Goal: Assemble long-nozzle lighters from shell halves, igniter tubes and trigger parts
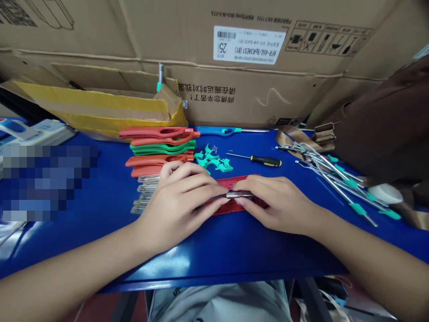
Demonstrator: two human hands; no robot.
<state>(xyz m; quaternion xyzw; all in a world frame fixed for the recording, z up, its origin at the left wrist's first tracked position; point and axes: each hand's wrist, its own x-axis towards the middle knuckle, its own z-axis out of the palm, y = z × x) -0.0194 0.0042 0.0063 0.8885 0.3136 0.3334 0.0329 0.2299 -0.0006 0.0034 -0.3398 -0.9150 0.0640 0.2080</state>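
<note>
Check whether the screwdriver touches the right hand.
Apart: the head view shows blue tabletop between the screwdriver and the right hand.

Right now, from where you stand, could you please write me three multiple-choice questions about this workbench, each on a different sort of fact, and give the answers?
1. Where does the screwdriver lie?
A) On the cardboard box
B) To the right of the teal plastic pieces
C) On the stacked plastic handles

2. What colour is the flat plastic part below the short metal tube?
A) Green
B) Yellow
C) Red

3. What is touching the short metal tube?
A) The fingertips of the left hand and right hand
B) The screwdriver
C) Nothing

Answers:
1. B: it lies on the blue table, right of the pieces.
2. C: red shows above and below the tube.
3. A: fingertips from both sides meet it.
</note>
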